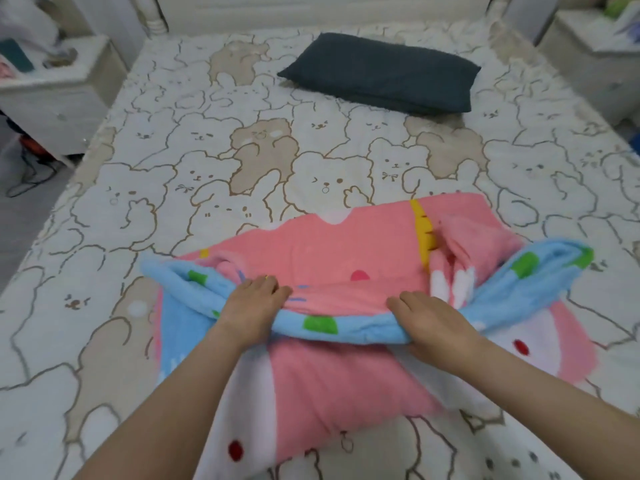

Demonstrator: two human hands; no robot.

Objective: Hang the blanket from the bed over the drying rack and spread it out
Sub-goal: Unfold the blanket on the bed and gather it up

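The blanket [346, 258], pink with a blue border carrying green patches, lay bunched on the near part of the bed [207, 133]. Its blue edge was folded over into a thick roll that ran across the front of the pile, with one loose end spread to the left and another raised to the right. More pink and white cloth with red spots trailed from beneath the roll toward the viewer, between the two forearms.

The roll was held at two places. The left hand [254, 306] was closed on the blue edge, its fingers laid over the top of the fold and curled onto the pink cloth just beyond. The right hand [433, 323] was likewise closed on the same edge, a little to the right, with the fingers curled over the roll and the thumb tucked under it. Between the two grips the blue border sagged slightly, and a green patch was seen there.

Beyond the grips, the bed was covered by a white sheet printed with outlined bears and rabbits, some filled in tan. Far beyond the right grip, near the headboard, a dark grey pillow [381, 72] lay flat on the sheet. To the far left of the left grip a white bedside cabinet [52, 98] stood, with blurred items on top; another white cabinet [595, 57] stood to the far right.
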